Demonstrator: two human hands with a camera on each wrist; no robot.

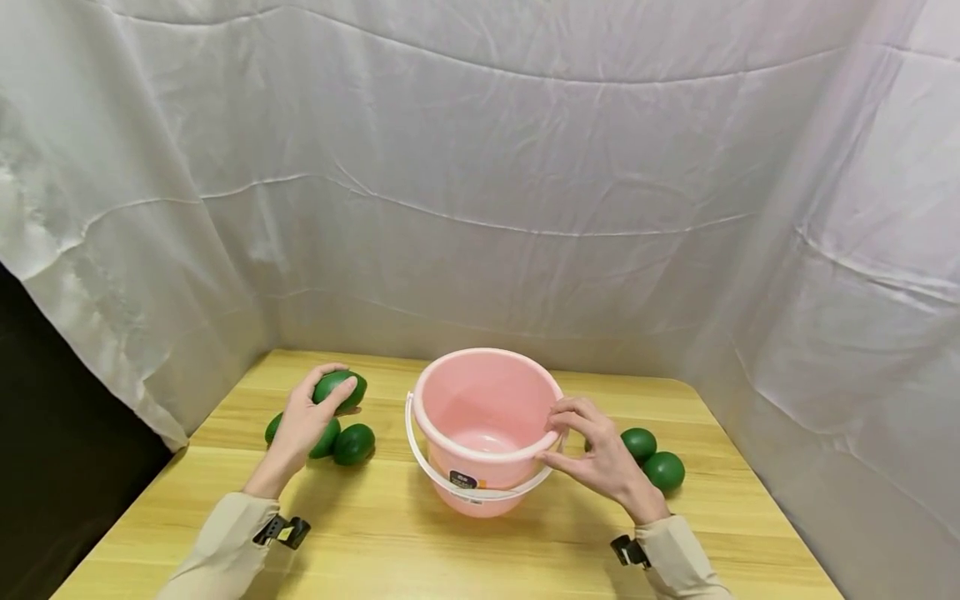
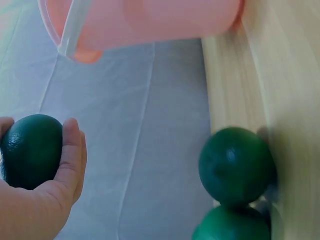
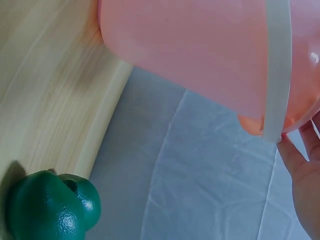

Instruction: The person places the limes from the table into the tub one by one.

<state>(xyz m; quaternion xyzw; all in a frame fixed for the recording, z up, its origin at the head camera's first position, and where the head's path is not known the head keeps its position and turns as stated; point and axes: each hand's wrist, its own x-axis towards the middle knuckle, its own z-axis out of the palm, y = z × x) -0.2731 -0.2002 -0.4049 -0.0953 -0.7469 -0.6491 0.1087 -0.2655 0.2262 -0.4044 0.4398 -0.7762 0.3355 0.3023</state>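
Observation:
My left hand (image 1: 300, 417) holds a dark green avocado (image 1: 340, 392) above the table, its thumb and fingers curled round the sides; the left wrist view also shows this avocado (image 2: 34, 150). Below that hand lie several more avocados (image 1: 354, 444). In the middle stands a pink bucket (image 1: 483, 400), its white handle (image 1: 480, 495) hanging down at the front. My right hand (image 1: 596, 450) pinches the bucket's right rim, thumb outside and fingers over the edge. Inside the bucket, the visible bottom is bare.
More avocados (image 1: 664, 472) lie on the wooden table (image 1: 375, 542) to the right, beside and behind my right hand, which partly hides one. Grey-white cloth (image 1: 480, 183) hangs behind the table and along its sides. Dark space (image 1: 60, 433) shows at the left.

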